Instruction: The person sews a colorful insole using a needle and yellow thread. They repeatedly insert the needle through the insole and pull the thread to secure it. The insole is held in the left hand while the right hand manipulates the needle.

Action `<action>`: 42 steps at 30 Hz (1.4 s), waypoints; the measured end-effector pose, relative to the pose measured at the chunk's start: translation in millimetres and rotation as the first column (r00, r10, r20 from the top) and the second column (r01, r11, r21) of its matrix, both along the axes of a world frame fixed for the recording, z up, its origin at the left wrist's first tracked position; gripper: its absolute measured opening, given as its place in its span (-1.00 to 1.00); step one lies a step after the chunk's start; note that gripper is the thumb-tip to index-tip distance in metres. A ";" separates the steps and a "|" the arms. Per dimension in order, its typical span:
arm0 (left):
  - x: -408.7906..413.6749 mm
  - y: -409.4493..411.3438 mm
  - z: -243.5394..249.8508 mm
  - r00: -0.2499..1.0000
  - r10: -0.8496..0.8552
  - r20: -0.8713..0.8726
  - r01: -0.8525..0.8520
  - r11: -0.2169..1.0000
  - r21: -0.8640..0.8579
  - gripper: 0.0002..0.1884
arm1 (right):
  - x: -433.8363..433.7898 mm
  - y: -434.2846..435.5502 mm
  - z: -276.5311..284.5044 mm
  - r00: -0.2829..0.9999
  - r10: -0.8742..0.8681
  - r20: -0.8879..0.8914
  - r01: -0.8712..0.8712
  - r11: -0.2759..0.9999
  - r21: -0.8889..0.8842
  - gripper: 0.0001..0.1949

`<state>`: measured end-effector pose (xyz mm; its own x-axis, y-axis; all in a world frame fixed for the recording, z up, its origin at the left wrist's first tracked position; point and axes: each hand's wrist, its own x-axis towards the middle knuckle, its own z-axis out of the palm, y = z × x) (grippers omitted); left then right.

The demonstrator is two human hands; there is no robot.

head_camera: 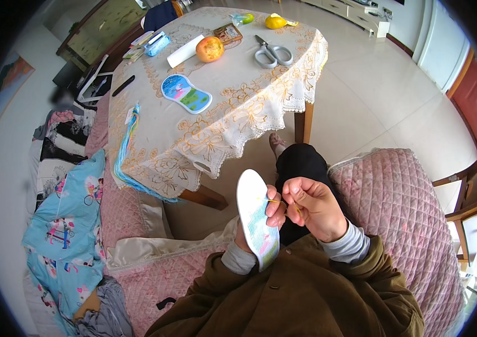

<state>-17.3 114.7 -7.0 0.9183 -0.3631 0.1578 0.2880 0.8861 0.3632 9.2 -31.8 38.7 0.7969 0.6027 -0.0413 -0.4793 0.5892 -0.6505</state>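
Note:
My left hand (pixel 275 208) grips a white insole (pixel 252 206) by its right edge, in front of my chest. Stitching in blue, pink and green covers the insole's lower part. Yellow thread (pixel 273 201) runs from the insole's surface across my left fingers to my right hand (pixel 312 206). Thumb and fingertips of my right hand are pinched together on the yellow thread; a needle there is too small to make out. On the table lies another insole (pixel 186 93) with a printed blue and green picture. A skein of multicoloured embroidery thread (pixel 127 147) hangs over the table's near left edge.
The table (pixel 230 101) wears a lace-edged cloth. On it are grey-handled scissors (pixel 273 54), a mango-like fruit (pixel 210 49), a white roll (pixel 185 51), a black pen-like object (pixel 123 86) and a blue wipes pack (pixel 157 44). Pink quilted seating (pixel 394 210) surrounds me; blue printed fabric (pixel 70 227) lies left.

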 end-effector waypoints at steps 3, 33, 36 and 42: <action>-0.9 2.3 2.5 0.997 -0.057 -0.050 0.057 0.998 0.002 -0.77 | 1.0 -7.6 -13.9 1.000 0.002 -0.004 -0.002 0.988 0.153 -0.80; -15.3 -6.2 12.3 0.970 0.063 -0.234 -0.022 0.984 0.177 -0.74 | -20.8 9.3 14.8 0.033 0.005 0.999 0.896 0.443 -0.032 -0.64; -15.4 -6.7 11.9 0.969 0.157 -0.190 -0.089 0.941 0.327 -0.75 | -19.9 5.9 23.4 -0.045 0.096 0.994 0.919 0.394 0.004 -0.65; -13.1 -11.4 23.2 0.932 0.352 -0.090 -0.238 0.778 0.581 -0.84 | -10.0 3.6 25.0 -0.024 0.170 0.985 0.890 0.453 -0.057 -0.73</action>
<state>-30.4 103.3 16.2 0.9853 -0.0410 -0.1660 0.1569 0.6022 0.7828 -0.8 -28.2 63.7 0.5361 0.3728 0.7574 0.8322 -0.3838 -0.4001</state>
